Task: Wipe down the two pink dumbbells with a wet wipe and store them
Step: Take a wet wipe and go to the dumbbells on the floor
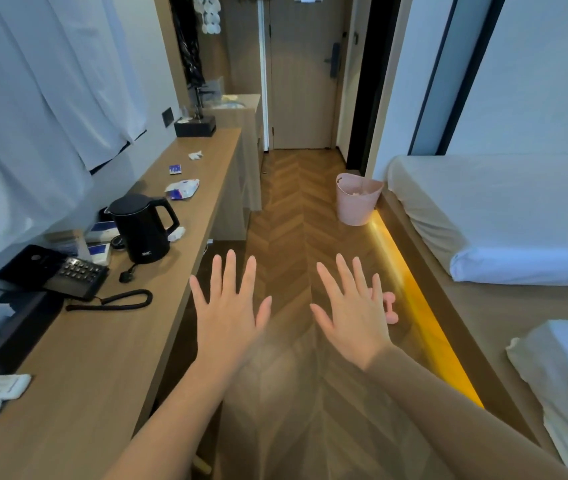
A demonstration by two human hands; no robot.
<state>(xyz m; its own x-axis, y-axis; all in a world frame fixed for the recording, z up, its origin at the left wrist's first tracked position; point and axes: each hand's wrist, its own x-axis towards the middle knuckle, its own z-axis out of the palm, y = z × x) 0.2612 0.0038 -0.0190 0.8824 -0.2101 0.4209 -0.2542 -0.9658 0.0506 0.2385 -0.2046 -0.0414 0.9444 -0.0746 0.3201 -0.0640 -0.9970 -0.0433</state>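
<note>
Head view, looking forward and down. Both hands are released and grasp nothing: the left hand (228,306) and the right hand (351,313) are held out side by side, backs upward, fingers straight and spread, above the brown herringbone wooden floor (293,202). The right forearm wears a smooth tan sleeve (448,410); the left forearm is bare.

A pink dumbbell (391,306) with rounded matte ends lies on the floor just past the right hand, partly hidden by its fingers, near the glowing amber light strip (424,323) along the bed base. Whether a second dumbbell lies behind the hand cannot be told.

Further off, a pink flexible plastic bucket (357,199) stands on the floor at the corner of the white-sheeted bed (500,209). At left runs a long light-wood desk (102,358) bearing a black corded telephone (68,271), a glossy black electric kettle (144,226) and a white soft packet with blue print (182,188).
</note>
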